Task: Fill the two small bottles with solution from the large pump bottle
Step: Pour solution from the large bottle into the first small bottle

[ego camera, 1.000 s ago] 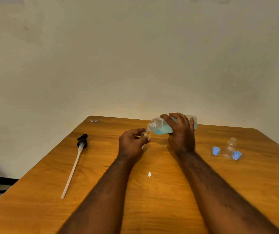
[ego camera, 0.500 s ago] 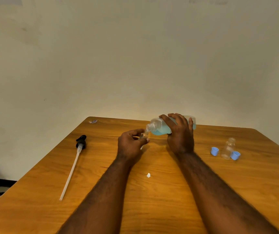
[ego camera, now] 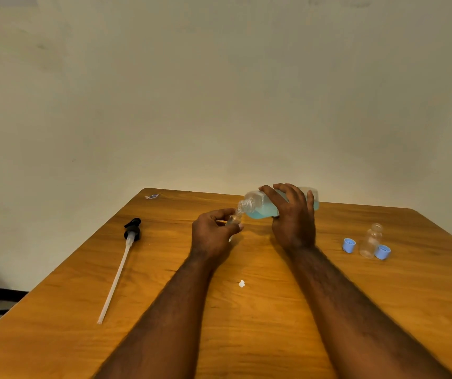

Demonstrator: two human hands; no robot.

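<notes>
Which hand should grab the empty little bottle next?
Probably the right hand: the empty bottle stands nearer it, between two blue caps. It must set down the large bottle first. The left hand is farther and holds the other small bottle.

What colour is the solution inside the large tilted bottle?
Pale blue. The solution pools along the lower side of the large bottle, seen in the head view.

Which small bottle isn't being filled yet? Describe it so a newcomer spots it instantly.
On the wooden table's right side, beyond the right hand, a small clear bottle stands upright between two blue caps. Unlike the bottle in the left hand, nobody holds it.
</notes>
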